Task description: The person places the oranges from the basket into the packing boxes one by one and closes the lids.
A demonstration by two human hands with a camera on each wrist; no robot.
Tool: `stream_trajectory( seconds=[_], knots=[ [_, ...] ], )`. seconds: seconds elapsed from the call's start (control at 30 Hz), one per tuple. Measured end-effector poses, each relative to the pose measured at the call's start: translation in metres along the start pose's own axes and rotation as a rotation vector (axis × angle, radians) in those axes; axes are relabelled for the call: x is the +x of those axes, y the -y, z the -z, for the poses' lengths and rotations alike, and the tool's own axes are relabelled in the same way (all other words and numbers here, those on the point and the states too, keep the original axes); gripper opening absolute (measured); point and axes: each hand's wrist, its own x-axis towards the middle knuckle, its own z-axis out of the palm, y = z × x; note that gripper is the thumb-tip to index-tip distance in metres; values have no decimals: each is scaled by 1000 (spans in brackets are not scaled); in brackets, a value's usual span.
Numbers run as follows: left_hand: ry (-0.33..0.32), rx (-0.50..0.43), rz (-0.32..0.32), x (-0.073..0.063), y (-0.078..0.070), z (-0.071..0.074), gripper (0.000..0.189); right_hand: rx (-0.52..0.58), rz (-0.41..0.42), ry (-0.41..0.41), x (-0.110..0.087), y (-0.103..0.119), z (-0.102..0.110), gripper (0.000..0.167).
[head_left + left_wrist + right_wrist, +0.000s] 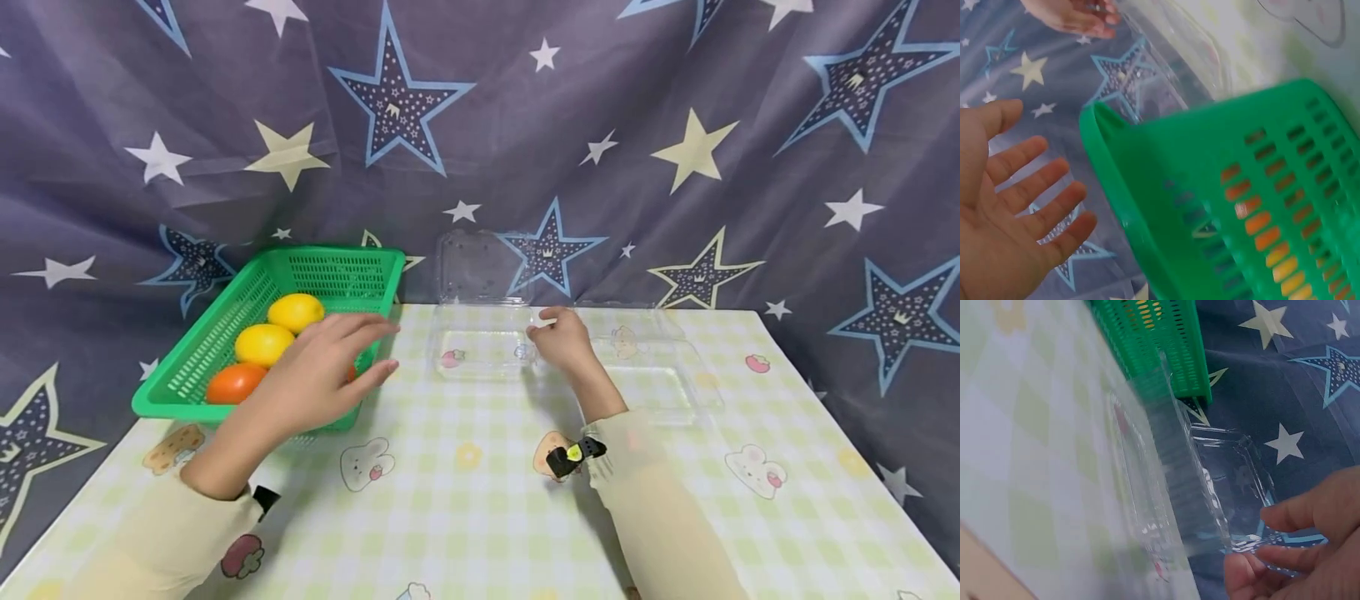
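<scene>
Over the right side of a green plastic basket [341,279], my left hand [322,367] hovers with fingers spread and nothing in them; the left wrist view shows its palm beside the basket's rim. Inside the basket lie two lemons [296,312] and an orange-red round fruit [236,383]; another bit of orange-red is mostly hidden behind the hand. My right hand [564,340] pinches the right edge of a clear plastic container [480,367] near its hinge. That container's base rests on the table, its lid [1229,462] raised against the curtain.
A second clear container [652,396] lies open to the right, behind my right forearm. The checked tablecloth [465,517] covers the table. A dark star-patterned curtain [480,150] hangs right behind the table's back edge.
</scene>
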Motion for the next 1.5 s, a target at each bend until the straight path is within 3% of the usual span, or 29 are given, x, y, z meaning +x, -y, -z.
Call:
stream_trajectory(
  seconds=[0.27,0.4,0.63,0.77,1.03,1.3,1.5],
  knots=[
    [87,32,81,-13,33,14,28,218,-84,-3,10,-9,-9,50],
    [182,2,158,-15,51,18,29,300,-123,12,12,-14,-8,48],
    [394,-166,201,-8,74,10,30,345,-160,30,17,-21,-3,41],
    [496,-191,219,-6,80,6,34,387,-187,40,20,-23,-4,36],
    [590,-199,243,1,86,1,52,425,-204,48,24,-22,-8,31],
    [639,-221,268,1,88,-1,60,460,-192,63,30,-24,-10,29],
    [666,-178,235,1,92,-5,60,465,-208,61,31,-22,-11,28]
  ],
)
